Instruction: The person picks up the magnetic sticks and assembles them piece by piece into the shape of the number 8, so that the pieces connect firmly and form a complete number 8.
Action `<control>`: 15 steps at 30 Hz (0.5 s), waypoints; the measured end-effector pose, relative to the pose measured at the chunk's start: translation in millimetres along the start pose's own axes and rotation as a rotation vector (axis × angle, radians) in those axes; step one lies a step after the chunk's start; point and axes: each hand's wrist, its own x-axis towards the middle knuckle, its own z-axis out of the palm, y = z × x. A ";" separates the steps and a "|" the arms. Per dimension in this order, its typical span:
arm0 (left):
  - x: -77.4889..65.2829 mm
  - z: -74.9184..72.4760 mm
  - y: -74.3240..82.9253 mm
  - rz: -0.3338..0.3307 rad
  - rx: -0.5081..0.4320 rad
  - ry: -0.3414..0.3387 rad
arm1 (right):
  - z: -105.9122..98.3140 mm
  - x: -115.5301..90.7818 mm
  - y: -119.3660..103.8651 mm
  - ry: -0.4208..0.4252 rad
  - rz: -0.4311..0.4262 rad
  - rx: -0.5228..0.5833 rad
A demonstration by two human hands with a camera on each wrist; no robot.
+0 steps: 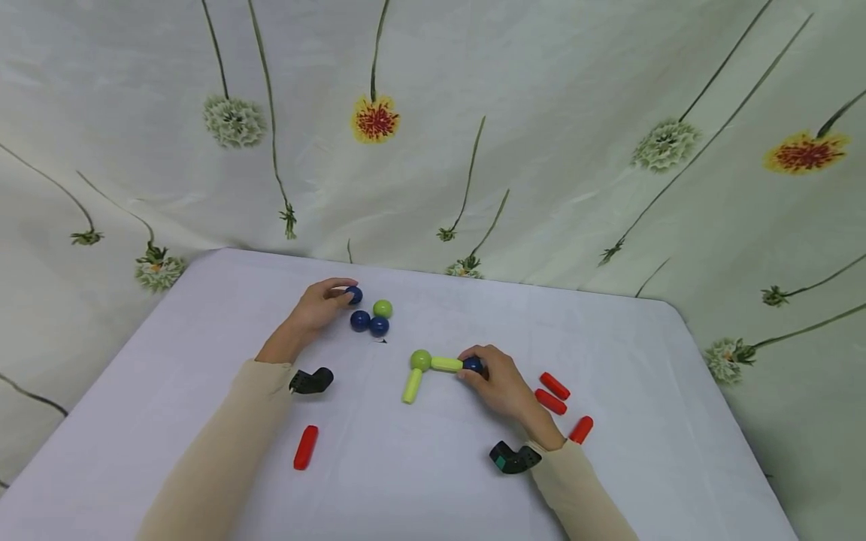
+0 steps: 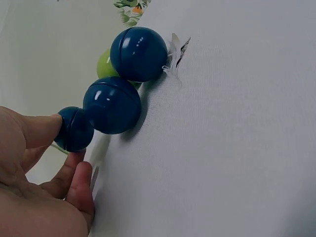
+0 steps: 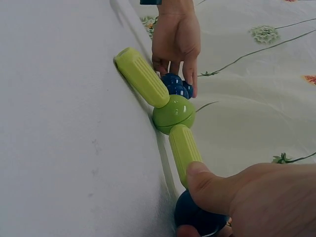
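My left hand [image 1: 316, 309] pinches a dark blue ball [image 2: 75, 129] between thumb and fingers at the far left of the table. Close beside it sit two more blue balls [image 1: 360, 321] and a lime green ball [image 1: 382, 309]. My right hand [image 1: 502, 385] grips another blue ball [image 3: 195, 213] at the end of a ribbed green rod [image 3: 183, 150], thumb on the rod's end. That rod joins a green ball [image 1: 420, 360], from which a second green rod [image 1: 412, 386] sticks out at an angle toward the front.
Two red rods [image 1: 555, 385] and a third red rod [image 1: 581, 429] lie by my right wrist. One more red rod [image 1: 306, 448] lies near my left forearm. The white-covered table [image 1: 406, 481] ends at a flower-print cloth [image 1: 541, 135] behind.
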 end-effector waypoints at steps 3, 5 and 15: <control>-8.6 -7.2 -2.1 0.010 0.024 0.019 | 0.4 0.3 -0.4 0.003 -0.002 -0.004; -16.5 -11.3 -2.0 0.026 0.034 0.031 | 0.9 0.3 -0.7 0.006 -0.003 -0.010; -73.2 -7.9 14.7 0.134 0.026 -0.100 | 0.8 -1.4 -2.7 0.019 -0.015 -0.007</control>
